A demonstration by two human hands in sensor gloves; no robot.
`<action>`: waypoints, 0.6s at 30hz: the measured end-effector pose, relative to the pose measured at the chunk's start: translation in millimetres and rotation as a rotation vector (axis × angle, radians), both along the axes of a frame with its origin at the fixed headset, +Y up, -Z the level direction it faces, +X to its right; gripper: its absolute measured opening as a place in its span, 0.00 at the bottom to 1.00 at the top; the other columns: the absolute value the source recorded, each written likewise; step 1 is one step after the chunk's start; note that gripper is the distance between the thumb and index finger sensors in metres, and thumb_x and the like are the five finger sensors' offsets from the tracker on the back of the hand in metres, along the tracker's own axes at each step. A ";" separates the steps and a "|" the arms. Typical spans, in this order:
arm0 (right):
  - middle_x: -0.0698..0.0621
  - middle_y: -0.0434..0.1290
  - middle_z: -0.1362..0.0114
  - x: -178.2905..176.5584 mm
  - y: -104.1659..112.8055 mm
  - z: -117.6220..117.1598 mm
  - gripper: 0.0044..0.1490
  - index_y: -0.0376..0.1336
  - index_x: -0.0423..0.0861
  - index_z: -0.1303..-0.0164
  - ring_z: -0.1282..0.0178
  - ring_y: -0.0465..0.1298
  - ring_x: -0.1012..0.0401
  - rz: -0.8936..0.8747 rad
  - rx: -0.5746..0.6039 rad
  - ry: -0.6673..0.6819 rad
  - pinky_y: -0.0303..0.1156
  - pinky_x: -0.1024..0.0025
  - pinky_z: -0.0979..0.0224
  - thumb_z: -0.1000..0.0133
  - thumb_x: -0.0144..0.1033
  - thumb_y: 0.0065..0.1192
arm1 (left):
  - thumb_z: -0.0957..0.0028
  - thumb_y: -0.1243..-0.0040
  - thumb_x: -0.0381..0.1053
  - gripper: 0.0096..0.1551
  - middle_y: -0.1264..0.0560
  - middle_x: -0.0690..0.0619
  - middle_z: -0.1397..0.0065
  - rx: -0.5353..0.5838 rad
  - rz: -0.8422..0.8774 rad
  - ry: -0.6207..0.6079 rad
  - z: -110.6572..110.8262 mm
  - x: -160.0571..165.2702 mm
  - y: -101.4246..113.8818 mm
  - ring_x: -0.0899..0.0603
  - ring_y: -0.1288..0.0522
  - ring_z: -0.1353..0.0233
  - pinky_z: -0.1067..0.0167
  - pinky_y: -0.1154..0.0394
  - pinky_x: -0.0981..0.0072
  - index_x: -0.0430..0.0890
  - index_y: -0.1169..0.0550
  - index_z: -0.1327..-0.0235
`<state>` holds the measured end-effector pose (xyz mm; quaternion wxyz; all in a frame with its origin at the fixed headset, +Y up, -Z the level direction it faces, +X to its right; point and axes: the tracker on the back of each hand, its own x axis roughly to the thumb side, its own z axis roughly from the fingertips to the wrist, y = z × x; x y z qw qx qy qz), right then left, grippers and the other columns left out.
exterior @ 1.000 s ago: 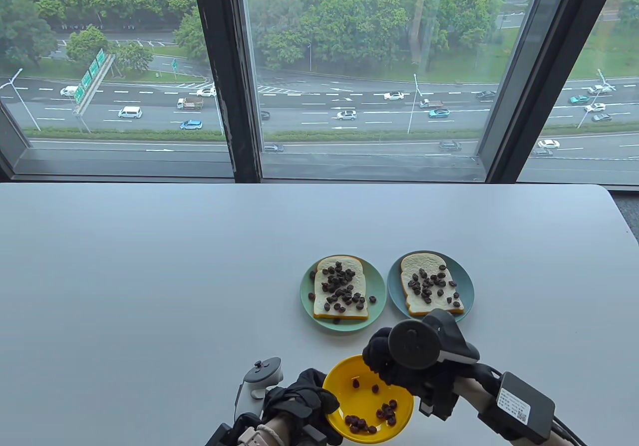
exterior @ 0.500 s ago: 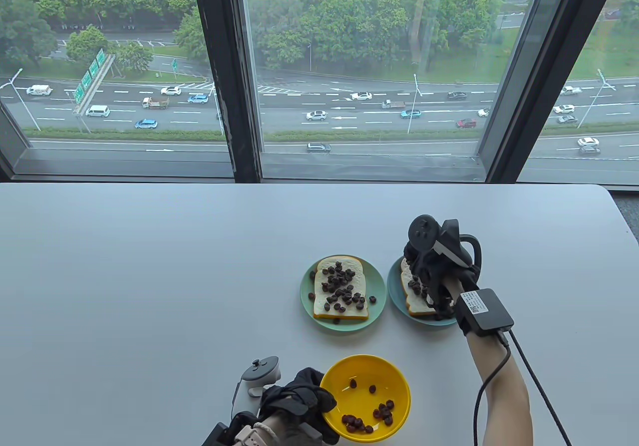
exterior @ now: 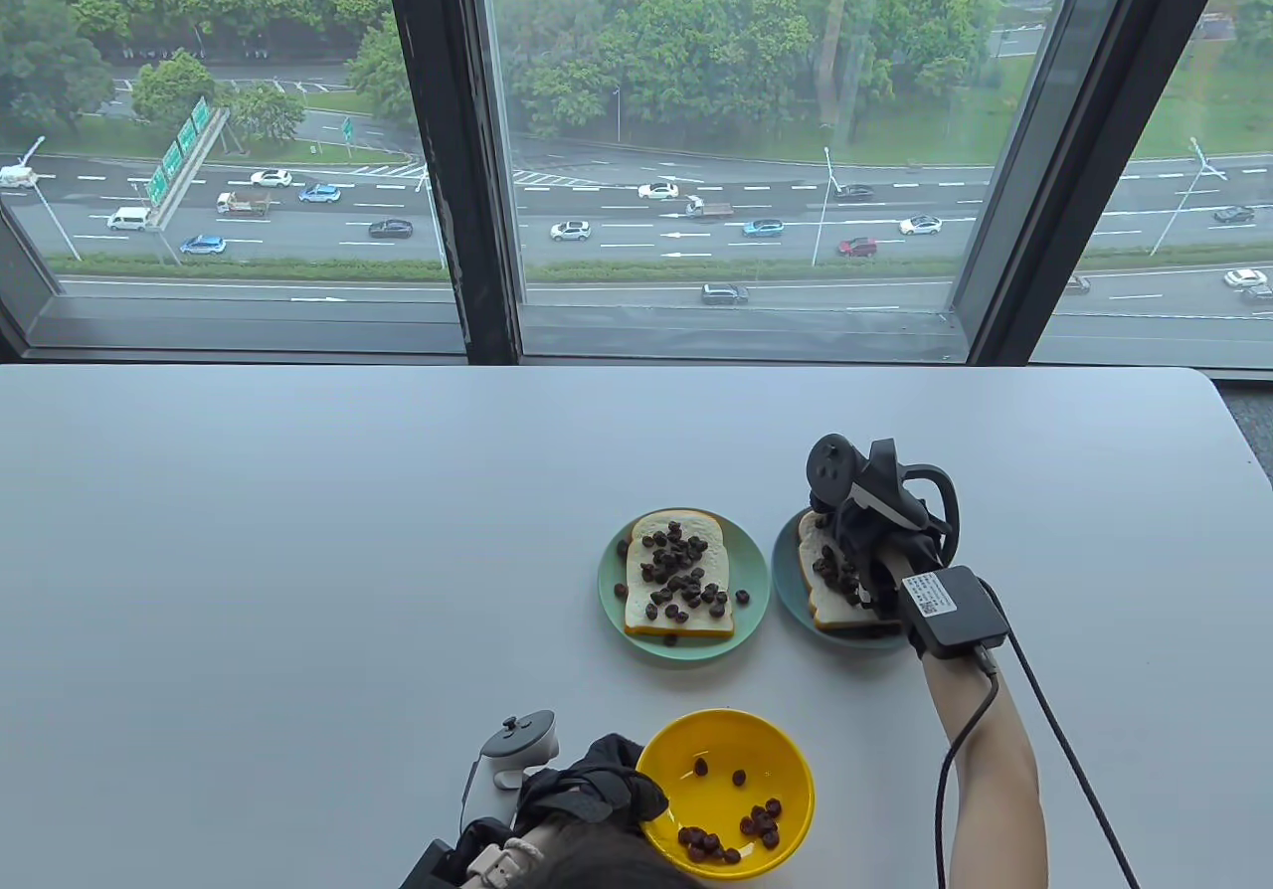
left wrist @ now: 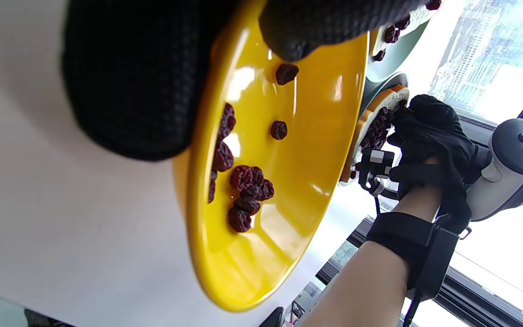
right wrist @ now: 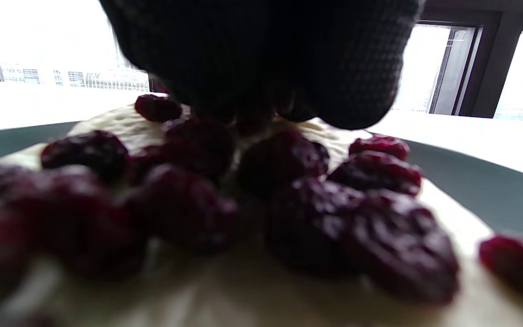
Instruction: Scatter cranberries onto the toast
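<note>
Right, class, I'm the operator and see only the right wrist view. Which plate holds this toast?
Observer: The blue round plate, the right one of two plates.
Operator: And the other plate?
Observer: The green round plate holds a second white toast slice, already topped.
Operator: Any cranberries in stock?
Observer: Yes, dark dried cranberries lie in the yellow round bowl, whose rim the left hand grips.

Open room: bare table (exterior: 298,551) from 7 to 12 o'clock.
In the way: green plate (exterior: 684,581) and blue plate (exterior: 791,586) side by side at centre; yellow bowl (exterior: 726,795) at 6 o'clock.
</note>
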<state>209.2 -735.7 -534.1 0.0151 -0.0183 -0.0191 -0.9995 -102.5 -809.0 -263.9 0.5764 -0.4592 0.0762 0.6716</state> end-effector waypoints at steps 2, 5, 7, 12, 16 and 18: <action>0.57 0.69 0.37 5.0 0.1 0.9 0.28 0.65 0.63 0.51 0.42 0.78 0.61 -0.010 -0.006 -0.010 0.85 0.80 0.49 0.62 0.34 0.68 | 0.50 0.42 0.40 0.32 0.37 0.40 0.47 -0.001 -0.001 -0.001 0.4 0.2 0.4 0.39 0.29 0.55 0.67 0.12 0.59 0.51 0.46 0.40; 0.56 0.69 0.36 10.9 1.1 2.8 0.29 0.65 0.62 0.49 0.41 0.78 0.59 -0.087 -0.020 -0.021 0.85 0.78 0.49 0.61 0.34 0.67 | 0.50 0.41 0.40 0.32 0.37 0.40 0.47 0.003 -0.003 -0.002 -0.2 0.3 -0.2 0.39 0.29 0.55 0.67 0.12 0.59 0.51 0.45 0.40; 0.54 0.69 0.35 14.1 2.1 4.3 0.29 0.65 0.61 0.48 0.41 0.78 0.57 -0.088 -0.022 -0.032 0.85 0.76 0.49 0.60 0.33 0.66 | 0.50 0.42 0.40 0.32 0.37 0.40 0.47 0.002 -0.003 -0.002 -0.3 0.4 -0.4 0.39 0.29 0.55 0.67 0.12 0.59 0.51 0.45 0.40; 0.52 0.67 0.34 23.4 6.3 14.4 0.31 0.63 0.59 0.44 0.40 0.77 0.56 -0.073 -0.010 -0.020 0.85 0.76 0.50 0.60 0.36 0.65 | 0.50 0.42 0.40 0.32 0.37 0.40 0.47 0.002 -0.007 -0.005 -0.1 0.7 -0.1 0.39 0.29 0.55 0.67 0.12 0.59 0.51 0.46 0.40; 0.50 0.65 0.32 26.7 15.8 31.1 0.33 0.60 0.58 0.41 0.39 0.76 0.55 -0.126 0.033 -0.004 0.84 0.74 0.50 0.59 0.38 0.64 | 0.50 0.42 0.40 0.32 0.37 0.40 0.47 0.008 -0.011 -0.004 -0.6 1.0 0.0 0.39 0.29 0.55 0.67 0.12 0.59 0.51 0.45 0.40; 0.49 0.64 0.31 26.5 23.2 43.9 0.35 0.59 0.57 0.39 0.38 0.76 0.54 -0.137 0.055 0.025 0.84 0.74 0.49 0.59 0.40 0.64 | 0.50 0.42 0.40 0.32 0.37 0.40 0.47 0.014 -0.015 -0.006 -0.8 1.4 0.0 0.39 0.29 0.55 0.67 0.12 0.59 0.51 0.45 0.40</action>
